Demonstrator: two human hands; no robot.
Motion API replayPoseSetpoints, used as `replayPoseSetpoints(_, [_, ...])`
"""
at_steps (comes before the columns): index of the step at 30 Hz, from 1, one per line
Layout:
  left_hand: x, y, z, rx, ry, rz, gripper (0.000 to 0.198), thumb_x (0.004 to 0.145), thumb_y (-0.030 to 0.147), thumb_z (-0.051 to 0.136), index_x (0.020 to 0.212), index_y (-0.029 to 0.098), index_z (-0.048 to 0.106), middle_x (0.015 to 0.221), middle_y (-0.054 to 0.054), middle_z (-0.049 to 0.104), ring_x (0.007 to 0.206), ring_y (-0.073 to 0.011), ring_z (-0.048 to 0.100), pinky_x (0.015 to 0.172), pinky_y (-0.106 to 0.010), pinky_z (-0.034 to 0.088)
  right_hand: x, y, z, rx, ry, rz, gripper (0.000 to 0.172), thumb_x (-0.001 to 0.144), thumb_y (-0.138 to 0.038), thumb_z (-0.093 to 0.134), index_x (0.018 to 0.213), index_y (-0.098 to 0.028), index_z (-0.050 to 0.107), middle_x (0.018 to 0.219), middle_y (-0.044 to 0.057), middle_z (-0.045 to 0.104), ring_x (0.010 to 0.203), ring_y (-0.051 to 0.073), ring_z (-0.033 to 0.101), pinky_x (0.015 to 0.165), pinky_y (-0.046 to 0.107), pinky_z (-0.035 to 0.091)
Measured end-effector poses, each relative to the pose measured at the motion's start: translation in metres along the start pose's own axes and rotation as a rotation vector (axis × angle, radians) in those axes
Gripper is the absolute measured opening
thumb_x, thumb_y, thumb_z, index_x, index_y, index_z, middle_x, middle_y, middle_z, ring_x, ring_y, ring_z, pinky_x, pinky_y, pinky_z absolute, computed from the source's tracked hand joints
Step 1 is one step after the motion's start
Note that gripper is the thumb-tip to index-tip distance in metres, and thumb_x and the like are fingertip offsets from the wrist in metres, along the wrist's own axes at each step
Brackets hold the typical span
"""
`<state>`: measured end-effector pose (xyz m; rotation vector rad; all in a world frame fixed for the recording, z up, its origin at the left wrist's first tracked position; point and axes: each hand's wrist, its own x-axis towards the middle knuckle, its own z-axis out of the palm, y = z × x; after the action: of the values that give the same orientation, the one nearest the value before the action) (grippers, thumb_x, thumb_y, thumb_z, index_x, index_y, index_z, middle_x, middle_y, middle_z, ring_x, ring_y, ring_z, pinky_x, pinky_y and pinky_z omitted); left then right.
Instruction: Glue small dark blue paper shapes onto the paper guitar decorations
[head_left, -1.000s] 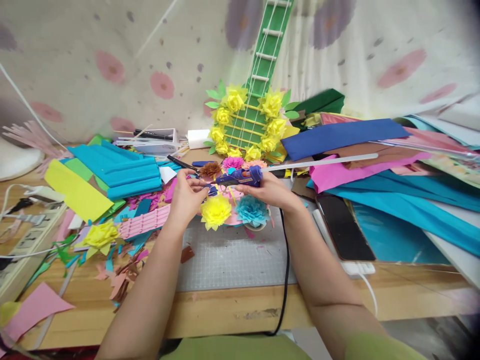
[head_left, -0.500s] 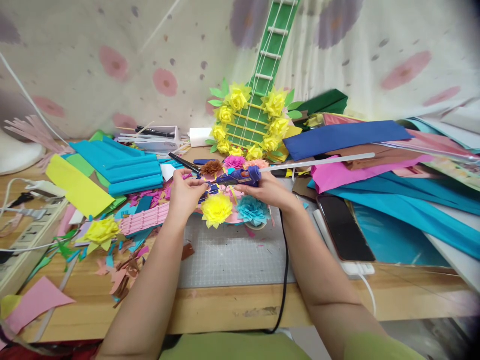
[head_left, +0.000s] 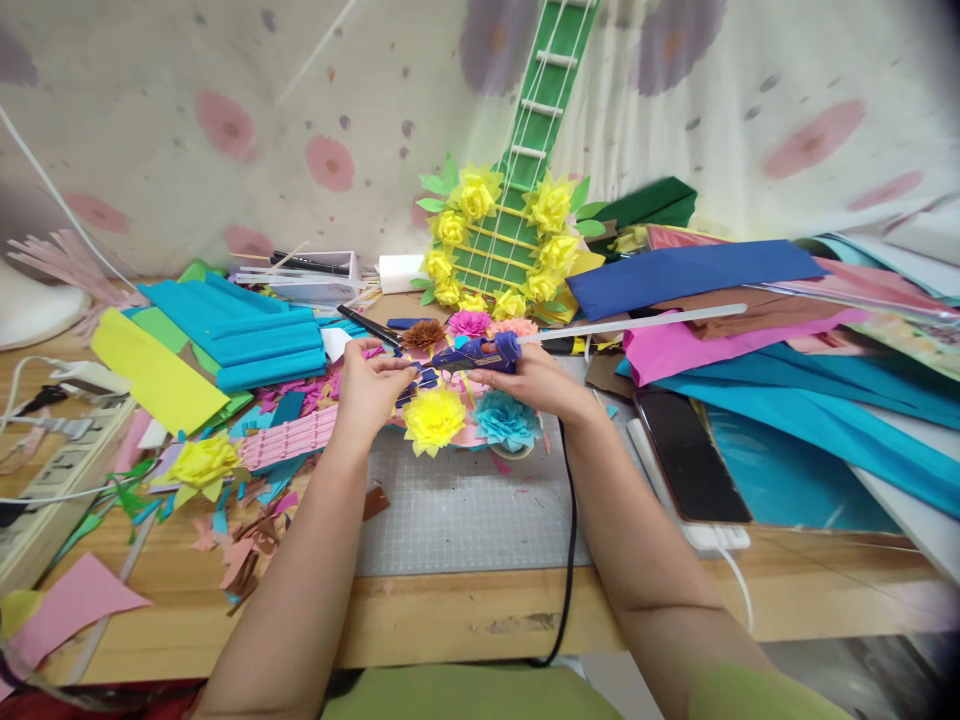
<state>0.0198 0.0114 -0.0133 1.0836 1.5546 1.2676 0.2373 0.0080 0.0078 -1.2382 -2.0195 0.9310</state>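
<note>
My right hand [head_left: 538,382] grips a blue glue gun [head_left: 480,353] with a long white glue stick [head_left: 637,322] jutting out to the right; its nozzle points left. My left hand [head_left: 369,385] is closed in a pinch at the nozzle tip, on a small piece I cannot make out. Just below the hands lie a yellow paper flower [head_left: 434,418] and a blue paper flower [head_left: 506,420] on a pink paper piece. The gun's black cord [head_left: 570,540] runs down over the table edge.
A grey cutting mat [head_left: 465,515] lies below the flowers. A green paper guitar with yellow flowers [head_left: 499,245] leans on the wall. Coloured paper sheets [head_left: 750,330] pile at right beside a black phone [head_left: 686,455]. Blue and yellow paper [head_left: 225,345], scraps and a power strip [head_left: 52,470] are left.
The view shifted slightly; both hands stay at the glue gun's nozzle with almost no movement.
</note>
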Motion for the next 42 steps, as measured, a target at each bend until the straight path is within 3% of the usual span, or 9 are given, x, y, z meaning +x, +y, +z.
replayPoseSetpoints(15, [-0.004, 0.005, 0.001, 0.032, -0.032, 0.002, 0.051, 0.058, 0.009, 0.073, 0.093, 0.023, 0.039, 0.064, 0.007, 0.065, 0.064, -0.0152, 0.069, 0.069, -0.029, 0.053, 0.002, 0.002, 0.002, 0.034, 0.006, -0.004, 0.034, 0.083, -0.050, 0.064, 0.106, -0.026, 0.072, 0.111, 0.004, 0.072, 0.105, 0.026, 0.064, 0.093, 0.039, 0.049])
replayPoseSetpoints(21, [-0.006, 0.008, -0.001, 0.031, -0.027, 0.019, 0.050, 0.056, 0.009, 0.073, 0.092, 0.022, 0.040, 0.062, 0.007, 0.065, 0.062, -0.0152, 0.068, 0.067, -0.029, 0.052, 0.001, 0.002, 0.001, 0.053, 0.068, 0.031, 0.033, 0.080, -0.050, 0.066, 0.101, -0.025, 0.072, 0.098, 0.004, 0.072, 0.095, 0.024, 0.065, 0.085, 0.038, 0.050])
replayPoseSetpoints(27, [-0.005, 0.014, -0.026, -0.030, 0.035, 0.042, 0.050, 0.054, 0.015, 0.074, 0.092, 0.022, 0.042, 0.067, 0.005, 0.066, 0.067, -0.0160, 0.069, 0.069, -0.029, 0.052, -0.001, 0.012, -0.009, 0.154, 0.233, 0.143, 0.037, 0.074, -0.055, 0.068, 0.082, -0.019, 0.066, 0.069, 0.002, 0.063, 0.065, 0.015, 0.056, 0.060, 0.028, 0.045])
replayPoseSetpoints(34, [0.001, 0.008, -0.053, 0.006, 0.123, -0.017, 0.053, 0.051, 0.016, 0.076, 0.093, 0.022, 0.043, 0.070, 0.004, 0.066, 0.066, -0.0159, 0.067, 0.061, -0.028, 0.052, -0.005, 0.017, -0.023, 0.136, 0.353, 0.174, 0.042, 0.074, -0.059, 0.065, 0.063, -0.020, 0.056, 0.052, -0.002, 0.049, 0.054, 0.012, 0.046, 0.052, 0.026, 0.036])
replayPoseSetpoints(38, [0.003, 0.002, -0.050, -0.020, 0.072, -0.002, 0.054, 0.049, 0.016, 0.076, 0.091, 0.022, 0.042, 0.067, 0.005, 0.065, 0.065, -0.0153, 0.066, 0.060, -0.027, 0.051, -0.007, 0.020, -0.027, 0.166, 0.370, 0.184, 0.042, 0.075, -0.058, 0.065, 0.061, -0.020, 0.054, 0.048, -0.003, 0.046, 0.047, 0.010, 0.040, 0.049, 0.026, 0.032])
replayPoseSetpoints(42, [0.012, 0.008, -0.045, 0.072, -0.085, 0.101, 0.050, 0.052, 0.019, 0.074, 0.091, 0.023, 0.042, 0.066, 0.006, 0.065, 0.061, -0.0138, 0.064, 0.060, -0.025, 0.049, -0.009, 0.019, -0.030, 0.170, 0.405, 0.214, 0.041, 0.075, -0.058, 0.065, 0.062, -0.020, 0.053, 0.048, -0.003, 0.046, 0.046, 0.010, 0.040, 0.047, 0.026, 0.031])
